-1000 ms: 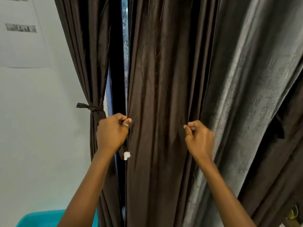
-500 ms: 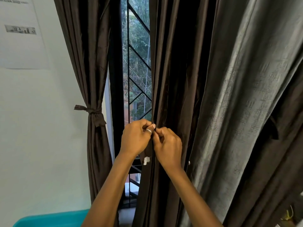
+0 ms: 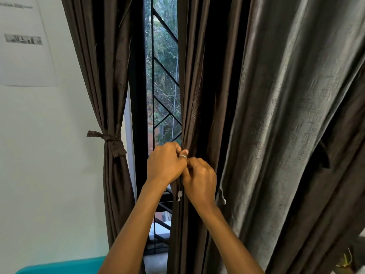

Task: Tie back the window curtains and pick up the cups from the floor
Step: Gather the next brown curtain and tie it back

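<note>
Both hands have come together since 1 second ago, when they were spread apart on the closed brown curtain (image 3: 194, 95); that panel is now bunched just right of the window grille (image 3: 162, 86), which shows through the gap. At the grille's right edge, the left hand (image 3: 166, 163) has its fingers curled tight round the gathered folds. The right hand (image 3: 199, 180) touches it from the right, curled and pinching the same gather. Whether either hand also holds a tie strip I cannot tell. Left of the grille, 1 curtain (image 3: 110, 95) is already cinched by a knotted band (image 3: 110, 139); further right of it a grey curtain (image 3: 276, 115) hangs loose. No cups are in view. The likely risk is the gather slipping: the fabric looks slick, and tying it probably means freeing 1 hand, so the folds could spill back across the grille. A thin bunch could also leave the knot slack.
</note>
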